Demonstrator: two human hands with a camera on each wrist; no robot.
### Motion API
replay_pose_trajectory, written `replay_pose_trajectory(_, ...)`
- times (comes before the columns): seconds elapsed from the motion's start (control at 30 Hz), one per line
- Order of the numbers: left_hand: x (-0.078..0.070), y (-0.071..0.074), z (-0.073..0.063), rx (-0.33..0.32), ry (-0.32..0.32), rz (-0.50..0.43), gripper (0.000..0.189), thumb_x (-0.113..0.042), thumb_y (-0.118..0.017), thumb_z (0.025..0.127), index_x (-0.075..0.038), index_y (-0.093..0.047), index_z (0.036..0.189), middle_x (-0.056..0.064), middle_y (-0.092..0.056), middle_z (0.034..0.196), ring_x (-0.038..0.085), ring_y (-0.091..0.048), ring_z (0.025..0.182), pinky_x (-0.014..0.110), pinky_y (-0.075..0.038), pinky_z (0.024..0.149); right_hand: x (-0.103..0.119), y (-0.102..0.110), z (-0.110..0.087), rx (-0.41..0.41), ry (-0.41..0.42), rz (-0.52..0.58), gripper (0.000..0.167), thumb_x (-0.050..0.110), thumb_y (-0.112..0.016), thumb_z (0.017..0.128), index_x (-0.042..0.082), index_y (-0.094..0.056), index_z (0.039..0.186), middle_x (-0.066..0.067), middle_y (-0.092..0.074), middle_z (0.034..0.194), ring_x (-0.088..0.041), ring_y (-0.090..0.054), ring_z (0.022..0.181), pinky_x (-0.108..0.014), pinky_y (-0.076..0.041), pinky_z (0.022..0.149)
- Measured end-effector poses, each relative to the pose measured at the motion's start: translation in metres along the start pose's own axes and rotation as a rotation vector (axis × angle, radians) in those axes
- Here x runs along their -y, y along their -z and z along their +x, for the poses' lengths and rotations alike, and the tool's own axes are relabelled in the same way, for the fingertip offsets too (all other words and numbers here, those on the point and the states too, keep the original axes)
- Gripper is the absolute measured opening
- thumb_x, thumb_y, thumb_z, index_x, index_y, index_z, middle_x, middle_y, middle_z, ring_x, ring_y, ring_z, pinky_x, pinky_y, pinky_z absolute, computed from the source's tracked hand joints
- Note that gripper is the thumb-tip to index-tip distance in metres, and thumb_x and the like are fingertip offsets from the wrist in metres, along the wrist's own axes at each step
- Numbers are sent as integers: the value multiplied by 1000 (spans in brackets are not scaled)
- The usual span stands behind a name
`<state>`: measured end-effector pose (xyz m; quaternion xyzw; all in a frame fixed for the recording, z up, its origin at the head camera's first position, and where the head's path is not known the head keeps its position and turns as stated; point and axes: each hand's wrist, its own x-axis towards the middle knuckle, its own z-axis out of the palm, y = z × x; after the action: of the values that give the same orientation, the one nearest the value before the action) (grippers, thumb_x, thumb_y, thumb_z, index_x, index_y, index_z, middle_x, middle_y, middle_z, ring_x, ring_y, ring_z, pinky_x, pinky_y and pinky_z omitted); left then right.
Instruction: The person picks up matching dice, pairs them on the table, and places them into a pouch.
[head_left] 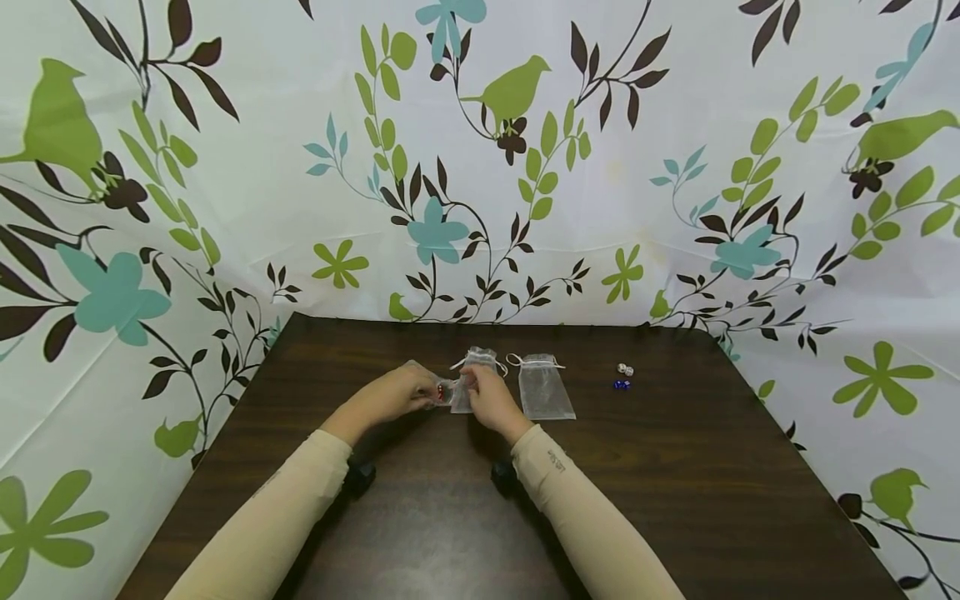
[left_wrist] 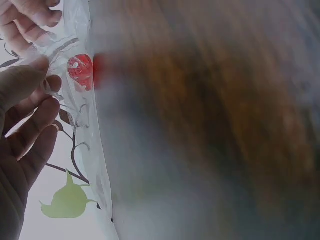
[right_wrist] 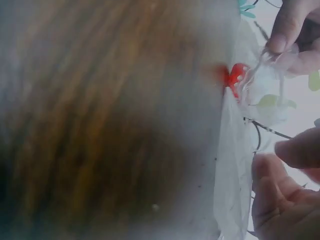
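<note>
My left hand (head_left: 397, 392) pinches the rim of a small sheer drawstring bag (left_wrist: 75, 95) between thumb and forefinger. Red dice with white dots (left_wrist: 81, 70) show through the sheer fabric in both wrist views; how many is unclear. Close by on the right, my right hand (head_left: 495, 400) is over another sheer bag (head_left: 461, 400) on the table. In the right wrist view, the thumb and fingers of the right hand (right_wrist: 285, 190) are slightly apart, with no object seen between them.
A third sheer bag (head_left: 547, 392) with a white drawstring lies flat right of the hands. Farther right are white dice (head_left: 626, 369) and blue dice (head_left: 622, 385). The dark wooden table (head_left: 675, 500) meets a patterned cloth backdrop (head_left: 525, 275) at its far edge.
</note>
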<state>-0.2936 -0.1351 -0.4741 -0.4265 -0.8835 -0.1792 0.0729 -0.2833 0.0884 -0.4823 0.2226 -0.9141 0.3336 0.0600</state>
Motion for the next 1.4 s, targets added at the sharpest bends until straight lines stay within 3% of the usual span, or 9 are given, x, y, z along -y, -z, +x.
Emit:
replay_pose_trajectory(0.13,0,2,-2,18,47,-33,9,-3,-78,88,-12,-76,89,-4,-72,90,16,-65,92,32,-56,80,-1,0,2,36,13,-68,41,-11,-60,90,0,-64,129,-18,-61,123,-32,-58,115,-45,-48,98)
replay_pose_trajectory(0.23,0,3,-3,19,61,-48,9,-4,-78,89,-12,-76,91,-4,-71,90,13,-65,88,31,-56,78,1,0,4,54,20,-79,37,-10,-62,90,0,-67,126,-17,-64,123,-32,-59,116,-45,-48,100)
replay_pose_trajectory(0.47,2,4,-8,20,87,-51,8,-6,-77,90,-12,-77,96,-4,-71,92,12,-65,87,33,-56,79,4,-1,6,133,-32,-69,13,5,-66,98,3,-74,107,-11,-73,106,-23,-66,95,-38,-53,83)
replay_pose_trajectory(0.93,2,10,-12,26,149,-115,9,-5,-75,92,-12,-75,97,-4,-71,92,8,-65,84,30,-55,74,3,-2,6,93,-43,11,14,6,-60,101,3,-73,100,-8,-71,96,-17,-62,83,-34,-52,77)
replay_pose_trajectory(1.0,2,12,-12,16,148,-142,8,-6,-74,93,-12,-75,97,-3,-72,92,8,-65,83,30,-55,74,4,-2,6,95,-58,56,14,7,-59,102,3,-72,100,-8,-70,92,-17,-62,79,-30,-52,72)
replay_pose_trajectory(1.13,4,17,-12,-11,140,-191,7,-6,-71,95,-11,-76,98,0,-73,93,8,-65,85,31,-55,75,6,-1,8,106,-101,245,15,4,-56,103,-2,-69,101,-15,-68,93,-25,-68,78,-27,-57,67)
replay_pose_trajectory(1.27,5,24,-13,-27,161,-226,9,-6,-71,95,-12,-76,99,-2,-74,95,8,-66,86,32,-55,75,10,0,8,132,-129,436,14,0,-54,103,-8,-66,104,-23,-66,99,-35,-71,83,-32,-61,72)
replay_pose_trajectory(1.4,7,31,-14,-34,207,-274,11,-5,-70,95,-13,-76,99,-4,-73,95,9,-65,86,33,-55,75,13,2,9,159,-163,623,15,-2,-52,104,-12,-62,107,-24,-64,99,-29,-71,80,-40,-61,78)
